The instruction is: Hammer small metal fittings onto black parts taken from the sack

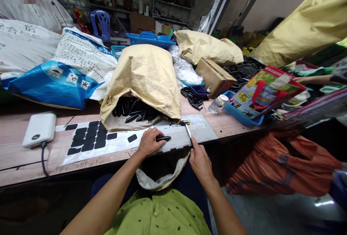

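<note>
My left hand (150,142) rests at the table's front edge, its fingers closed on a short black tube-like piece (163,138). In my right hand (200,160) is a knife (188,130) with a silvery blade and a dark handle. The blade points away from me, its tip close to a small black and yellow-green piece (185,122) on a grey board (200,125). Just beyond my hands, a tan paper sack (151,69) lies with its mouth open towards me. Many black pieces (132,110) show inside it. Below the table edge, an open sack (162,182) sits at my lap.
Black rounded patches (90,135) lie on a white sheet left of my hands, beside a white power bank (39,129) with a cable. To the right stand a clear jar (218,104), a wooden box (215,78) and a blue basket (245,117). Another person's arm (317,79) reaches in.
</note>
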